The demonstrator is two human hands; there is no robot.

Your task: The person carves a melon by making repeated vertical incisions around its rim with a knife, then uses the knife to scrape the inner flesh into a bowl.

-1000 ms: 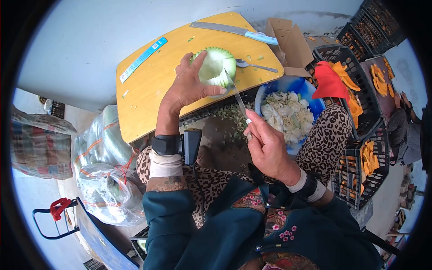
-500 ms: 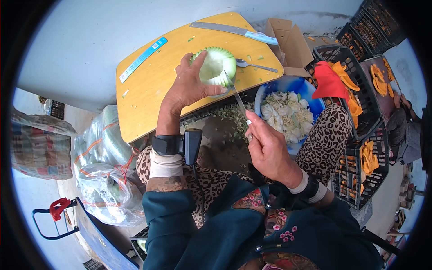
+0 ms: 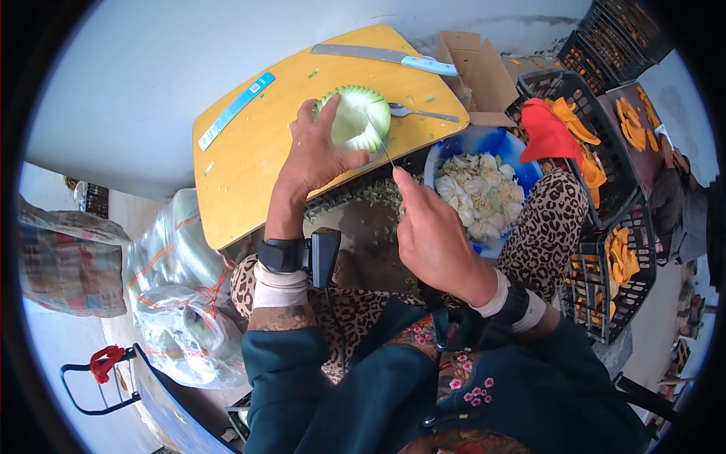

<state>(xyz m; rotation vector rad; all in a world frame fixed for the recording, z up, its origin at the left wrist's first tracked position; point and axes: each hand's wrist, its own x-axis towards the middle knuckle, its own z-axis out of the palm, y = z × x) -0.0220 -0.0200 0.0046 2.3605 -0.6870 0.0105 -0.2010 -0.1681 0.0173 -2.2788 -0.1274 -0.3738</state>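
A hollowed pale-green melon (image 3: 364, 102) with a notched rim stands at the near edge of the yellow table (image 3: 249, 178). My left hand (image 3: 321, 144) grips its left side, thumb in front and fingers over the rim. In my right hand (image 3: 439, 238) is a thin-bladed knife (image 3: 384, 150); its handle is mostly hidden by my fingers. The blade slants up to the melon's near right rim, its tip over the hollow. A spoon (image 3: 427, 114) lies just right of the melon. Behind it rests a large knife (image 3: 378, 53) with a pale blue handle.
A blue-and-white strip (image 3: 238, 110) lies on the table's left. Right of my knife hand, a blue basin (image 3: 439, 155) holds pale scooped pulp. Black crates (image 3: 563, 87) with orange pieces stand farther right, near a cardboard box (image 3: 484, 83). Plastic bags (image 3: 185, 321) of green melons sit left.
My right hand has moved up and left, bringing the knife's blade farther in over the melon's rim. My left hand keeps its hold. The whole view has shifted slightly.
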